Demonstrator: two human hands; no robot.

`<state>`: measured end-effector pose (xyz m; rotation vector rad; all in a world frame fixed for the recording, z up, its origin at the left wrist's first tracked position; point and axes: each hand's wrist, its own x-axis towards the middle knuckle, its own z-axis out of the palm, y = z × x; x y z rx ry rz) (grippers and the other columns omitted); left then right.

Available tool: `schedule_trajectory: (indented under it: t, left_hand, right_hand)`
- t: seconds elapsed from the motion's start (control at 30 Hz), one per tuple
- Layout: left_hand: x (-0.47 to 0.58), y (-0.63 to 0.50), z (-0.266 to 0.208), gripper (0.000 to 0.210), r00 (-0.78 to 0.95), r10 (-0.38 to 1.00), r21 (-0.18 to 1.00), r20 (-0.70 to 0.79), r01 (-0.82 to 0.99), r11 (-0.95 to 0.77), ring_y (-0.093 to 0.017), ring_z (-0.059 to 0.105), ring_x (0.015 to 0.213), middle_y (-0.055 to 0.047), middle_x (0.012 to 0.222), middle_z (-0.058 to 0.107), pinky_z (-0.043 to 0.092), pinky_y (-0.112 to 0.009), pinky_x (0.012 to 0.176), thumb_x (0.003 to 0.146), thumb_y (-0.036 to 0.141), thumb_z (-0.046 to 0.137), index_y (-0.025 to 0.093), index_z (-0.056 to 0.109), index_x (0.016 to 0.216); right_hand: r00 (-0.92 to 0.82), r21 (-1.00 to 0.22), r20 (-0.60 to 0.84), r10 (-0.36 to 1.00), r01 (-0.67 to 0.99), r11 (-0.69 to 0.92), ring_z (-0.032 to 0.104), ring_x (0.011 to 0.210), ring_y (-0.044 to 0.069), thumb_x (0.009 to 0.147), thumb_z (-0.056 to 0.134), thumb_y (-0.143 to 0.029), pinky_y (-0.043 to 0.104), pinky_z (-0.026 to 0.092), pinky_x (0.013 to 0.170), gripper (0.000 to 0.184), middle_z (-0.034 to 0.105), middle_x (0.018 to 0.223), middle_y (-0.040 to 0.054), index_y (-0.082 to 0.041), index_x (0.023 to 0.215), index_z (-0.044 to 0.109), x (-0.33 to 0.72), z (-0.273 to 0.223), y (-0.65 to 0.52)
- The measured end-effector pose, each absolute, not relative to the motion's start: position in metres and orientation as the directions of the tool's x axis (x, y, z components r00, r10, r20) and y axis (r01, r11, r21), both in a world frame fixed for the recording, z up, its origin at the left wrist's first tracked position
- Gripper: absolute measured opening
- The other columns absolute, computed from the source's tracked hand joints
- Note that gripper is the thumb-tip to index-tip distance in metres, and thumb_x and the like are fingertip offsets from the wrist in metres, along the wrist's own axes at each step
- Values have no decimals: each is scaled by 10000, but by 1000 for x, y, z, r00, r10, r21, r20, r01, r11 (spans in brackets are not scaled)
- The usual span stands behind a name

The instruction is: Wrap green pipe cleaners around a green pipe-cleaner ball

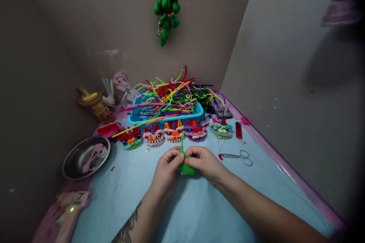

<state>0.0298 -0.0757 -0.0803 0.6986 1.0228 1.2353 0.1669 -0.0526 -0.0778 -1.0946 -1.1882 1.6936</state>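
Both hands meet over the middle of the blue table cover, working a green fuzzy pipe cleaner [187, 169]. My left hand [170, 163] pinches it from the left, close to where one straight end sticks up. From the right, my right hand [203, 160] grips the same piece with thumb and fingers closed. The lower part of the pipe cleaner is bunched into a rounded clump below the fingertips; the fingers hide its centre. Just beyond the hands, a row of colourful fuzzy animal heads includes an orange and cream one [174, 132] and a red and purple one [196, 130].
Behind the row stands a blue basket [165, 118] heaped with pipe cleaners. Scissors [236, 156] and a red lighter [238, 130] lie to the right. At left are a metal bowl [75, 159] and a pink glue gun [72, 212]. Green ornaments [167, 5] hang on the wall.
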Motion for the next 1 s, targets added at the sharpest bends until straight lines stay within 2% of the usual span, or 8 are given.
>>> schedule_trajectory:
  t: [0.1, 0.2, 0.27, 0.4, 0.57, 0.7, 0.8, 1.0]
  left_hand:
    - [31, -76, -78, 199, 28, 974, 847, -225, -488, 210, -131, 552, 797, -44, 1030, 599, 430, -237, 677, 728, 322, 729, 187, 671, 861]
    - [31, -77, -76, 383, 44, 982, 844, -186, -504, 182, -198, 574, 1005, -67, 1161, 603, 459, -296, 804, 728, 319, 739, 243, 629, 1087]
    - [30, -77, -76, 512, 71, 984, 860, -165, -479, 178, -232, 566, 1084, -89, 1228, 595, 454, -325, 862, 686, 300, 777, 252, 598, 1163]
    - [28, -75, -75, 579, 76, 978, 868, -193, -452, 206, -251, 591, 1079, -98, 1215, 627, 462, -328, 876, 638, 295, 813, 251, 607, 1177]
    - [23, -72, -76, 485, 143, 954, 837, -264, -458, 300, -260, 622, 1024, -121, 1228, 625, 505, -307, 764, 724, 337, 746, 195, 627, 1171]
    - [21, -69, -77, 479, 205, 952, 794, -229, -526, 305, -251, 608, 1077, -136, 1233, 625, 488, -315, 868, 746, 308, 728, 151, 627, 1187]
    - [23, -68, -78, 608, 170, 958, 772, -229, -568, 285, -243, 545, 1188, -98, 1330, 564, 460, -291, 926, 640, 191, 800, 204, 605, 1215]
    - [27, -70, -79, 685, 54, 957, 788, -287, -555, 267, -247, 529, 1204, -87, 1349, 541, 477, -275, 885, 565, 154, 830, 230, 592, 1203]
  right_hand:
    - [-318, -868, -248, 915, -346, -356, 447, 475, 77, 585, 730, -252, 218, 336, 497, 187, 534, 510, -48, -153, 590, 571, 170, -78, -48]
    - [-306, -703, -296, 905, -572, -423, 557, 565, 117, 564, 765, -242, 250, 443, 589, 193, 637, 615, -14, -154, 676, 634, 174, -82, -42]
    - [-324, -624, -307, 895, -641, -446, 612, 658, 145, 601, 750, -228, 278, 484, 686, 183, 686, 699, 9, -156, 745, 663, 175, -84, -39]
    - [-429, -536, -335, 839, -646, -544, 657, 734, 162, 752, 636, -201, 295, 504, 742, 157, 721, 792, 37, -149, 895, 673, 177, -87, -39]
    - [-527, -392, -473, 706, -592, -704, 676, 649, 140, 859, 491, -151, 261, 516, 632, 183, 729, 757, 58, -107, 950, 643, 180, -86, -39]
    - [-491, -347, -524, 696, -623, -701, 666, 595, 133, 909, 448, -159, 244, 506, 569, 184, 713, 688, 48, -106, 933, 623, 183, -83, -36]
    - [-454, -318, -543, 707, -668, -673, 650, 573, 121, 924, 450, -160, 237, 510, 569, 172, 698, 651, 30, -118, 908, 616, 185, -82, -35]
    - [-463, -304, -522, 716, -684, -664, 645, 577, 102, 915, 485, -154, 224, 523, 594, 136, 688, 664, 14, -136, 869, 611, 185, -88, -37]
